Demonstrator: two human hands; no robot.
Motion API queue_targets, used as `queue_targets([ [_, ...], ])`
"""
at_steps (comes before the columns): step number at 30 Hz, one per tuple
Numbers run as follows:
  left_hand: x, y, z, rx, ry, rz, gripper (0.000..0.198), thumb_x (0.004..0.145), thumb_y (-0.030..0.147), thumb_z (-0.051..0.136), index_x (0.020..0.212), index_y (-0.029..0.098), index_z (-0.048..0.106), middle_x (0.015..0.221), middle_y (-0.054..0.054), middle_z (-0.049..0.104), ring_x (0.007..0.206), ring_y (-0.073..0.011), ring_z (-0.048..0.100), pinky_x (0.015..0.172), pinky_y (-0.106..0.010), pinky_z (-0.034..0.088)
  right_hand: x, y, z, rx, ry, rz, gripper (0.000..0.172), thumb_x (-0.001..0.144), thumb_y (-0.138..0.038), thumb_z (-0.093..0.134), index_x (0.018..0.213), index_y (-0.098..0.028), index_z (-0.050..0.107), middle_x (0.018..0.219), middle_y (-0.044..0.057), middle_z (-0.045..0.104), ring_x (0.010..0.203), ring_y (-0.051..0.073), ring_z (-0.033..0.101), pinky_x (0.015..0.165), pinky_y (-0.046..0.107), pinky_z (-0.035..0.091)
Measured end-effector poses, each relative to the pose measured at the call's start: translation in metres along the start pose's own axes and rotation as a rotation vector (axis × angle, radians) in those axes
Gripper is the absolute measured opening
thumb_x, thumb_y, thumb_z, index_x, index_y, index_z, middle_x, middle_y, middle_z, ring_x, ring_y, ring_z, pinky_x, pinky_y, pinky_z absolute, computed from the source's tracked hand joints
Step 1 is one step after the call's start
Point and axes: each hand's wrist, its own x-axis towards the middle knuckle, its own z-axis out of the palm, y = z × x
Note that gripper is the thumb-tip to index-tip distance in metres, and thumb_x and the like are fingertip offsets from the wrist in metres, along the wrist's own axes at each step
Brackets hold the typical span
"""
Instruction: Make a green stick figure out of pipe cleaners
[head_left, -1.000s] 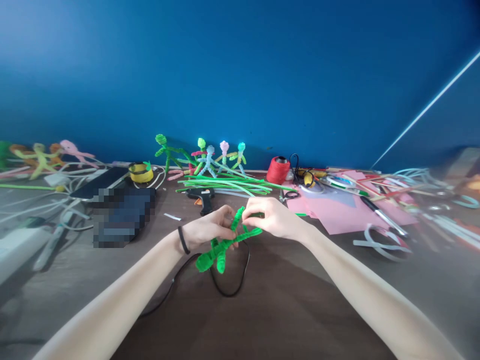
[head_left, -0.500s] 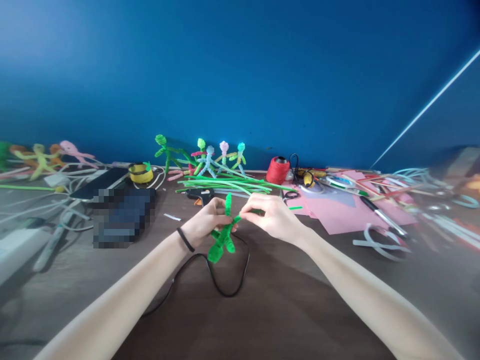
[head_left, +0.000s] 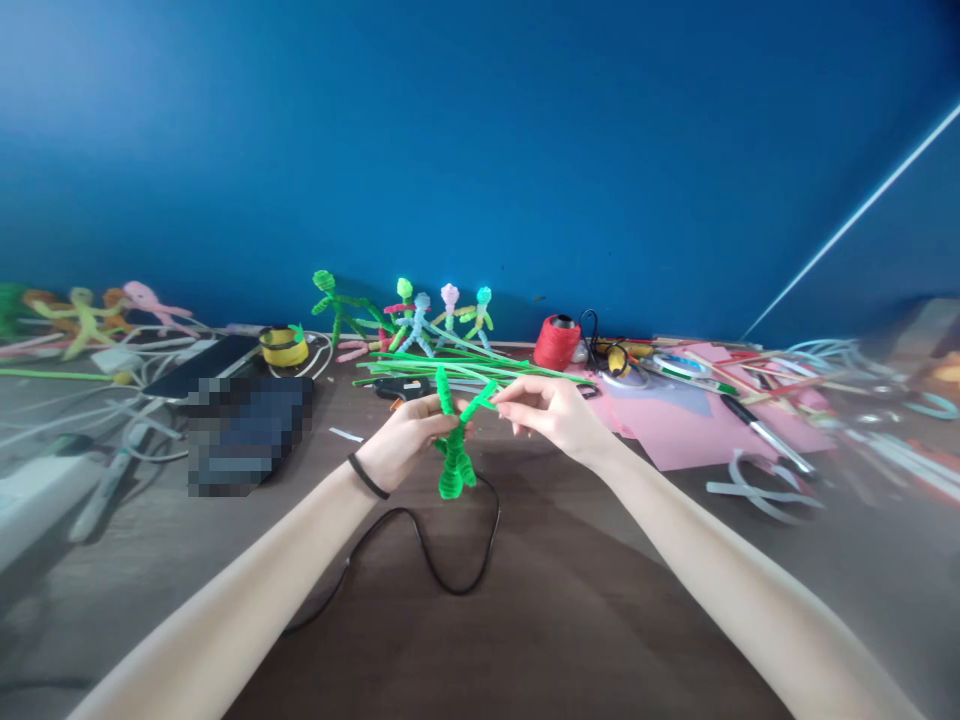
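Note:
A green pipe cleaner figure [head_left: 453, 462] is held up over the dark table, its rounded head end pointing down and two limbs sticking upward. My left hand [head_left: 411, 436] pinches its middle between thumb and fingers; part of the body is hidden there. At the right upper limb, my right hand [head_left: 553, 415] has thumb and forefinger closed by the limb's tip, seemingly on the pipe cleaner's thin end. Behind the hands lies a bunch of loose green pipe cleaners [head_left: 480, 369]. A black hot glue gun [head_left: 397, 387] is partly covered by my left hand.
Several finished pipe cleaner figures [head_left: 420, 325] stand against the blue wall. Left are a dark phone [head_left: 251, 430], a yellow roll [head_left: 285, 347] and white cables. Right are a red thread spool [head_left: 556, 342], pink paper [head_left: 660, 440] and a pen [head_left: 765, 432]. A black cord [head_left: 450, 590] curves below the hands.
The green figure has turned more upright and risen slightly, its limbs now spread in a V. My right hand has shifted a little right, its fingers now at the limb's tip.

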Motion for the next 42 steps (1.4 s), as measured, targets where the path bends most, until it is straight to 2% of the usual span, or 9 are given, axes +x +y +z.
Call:
queue_targets([
  [3,-0.001,0.001,0.001,-0.052,-0.007,-0.007,0.014,0.066,0.015,0.058,0.080,0.012,0.058,0.068,-0.003,0.061,0.065,-0.0138,0.056,0.064,-0.026,0.039,0.002,0.003,-0.003,-0.004,-0.004,0.039,0.019,0.067,-0.032,0.062,0.073,-0.014,0.059,0.066,0.001,0.056,0.050,0.008,0.051,0.049,0.022,0.041],
  [8,-0.004,0.003,-0.001,-0.089,-0.106,-0.025,0.013,0.066,0.014,0.057,0.079,0.013,0.057,0.066,-0.002,0.061,0.062,-0.0130,0.056,0.062,-0.025,0.040,0.004,0.008,-0.007,0.006,-0.074,0.067,0.018,0.065,-0.031,0.063,0.072,-0.014,0.061,0.066,0.001,0.057,0.058,0.009,0.051,0.053,0.022,0.041],
  [14,-0.005,0.003,-0.004,-0.094,-0.202,-0.090,0.013,0.066,0.012,0.054,0.079,0.014,0.056,0.068,-0.001,0.059,0.061,-0.0111,0.054,0.060,-0.023,0.039,0.003,0.010,-0.007,-0.039,-0.120,0.076,0.017,0.066,-0.029,0.063,0.073,-0.014,0.063,0.061,0.000,0.056,0.056,0.009,0.049,0.054,0.023,0.039],
  [18,-0.006,0.005,0.000,-0.099,-0.162,-0.044,0.010,0.071,0.019,0.051,0.078,0.014,0.055,0.063,0.000,0.054,0.056,-0.0099,0.049,0.054,-0.022,0.037,0.003,0.011,-0.006,-0.028,-0.130,0.075,0.018,0.065,-0.031,0.063,0.074,-0.015,0.063,0.066,0.001,0.059,0.059,0.010,0.052,0.057,0.024,0.041],
  [21,-0.007,0.006,0.004,-0.015,-0.127,-0.038,0.013,0.071,0.025,0.057,0.077,0.014,0.055,0.061,0.001,0.051,0.053,-0.0076,0.045,0.050,-0.021,0.034,0.003,0.011,-0.005,-0.028,-0.152,0.070,0.019,0.065,-0.031,0.063,0.075,-0.015,0.064,0.068,0.001,0.060,0.059,0.010,0.052,0.058,0.024,0.042],
  [26,-0.006,0.003,0.004,0.046,-0.113,-0.016,0.013,0.066,0.024,0.062,0.072,0.014,0.056,0.060,0.002,0.052,0.050,-0.0065,0.045,0.049,-0.020,0.034,0.002,0.009,-0.005,-0.039,-0.207,0.062,0.019,0.066,-0.031,0.063,0.077,-0.015,0.065,0.072,0.002,0.061,0.062,0.011,0.053,0.059,0.024,0.042],
  [30,-0.006,0.003,0.002,0.105,-0.149,-0.038,0.010,0.063,0.022,0.062,0.065,0.014,0.056,0.055,0.001,0.052,0.049,-0.0072,0.045,0.046,-0.020,0.032,0.001,0.010,-0.006,-0.156,-0.242,0.065,0.019,0.069,-0.031,0.060,0.077,-0.015,0.065,0.072,0.002,0.060,0.062,0.011,0.052,0.058,0.024,0.041],
  [37,-0.007,0.004,0.005,0.275,-0.279,-0.091,0.008,0.063,0.021,0.060,0.064,0.014,0.057,0.050,0.002,0.051,0.045,-0.0071,0.043,0.046,-0.021,0.030,-0.002,0.008,-0.003,-0.259,-0.227,-0.131,0.009,0.072,-0.020,0.058,0.077,-0.016,0.065,0.078,0.002,0.060,0.075,0.013,0.056,0.070,0.025,0.043],
  [42,-0.007,0.006,0.009,0.404,-0.239,-0.111,0.009,0.063,0.021,0.059,0.059,0.012,0.058,0.051,0.000,0.052,0.046,-0.0079,0.043,0.047,-0.022,0.031,-0.005,-0.003,0.002,-0.434,-0.184,-0.260,0.011,0.075,-0.019,0.056,0.076,-0.017,0.066,0.073,0.002,0.058,0.067,0.011,0.053,0.062,0.024,0.042],
])
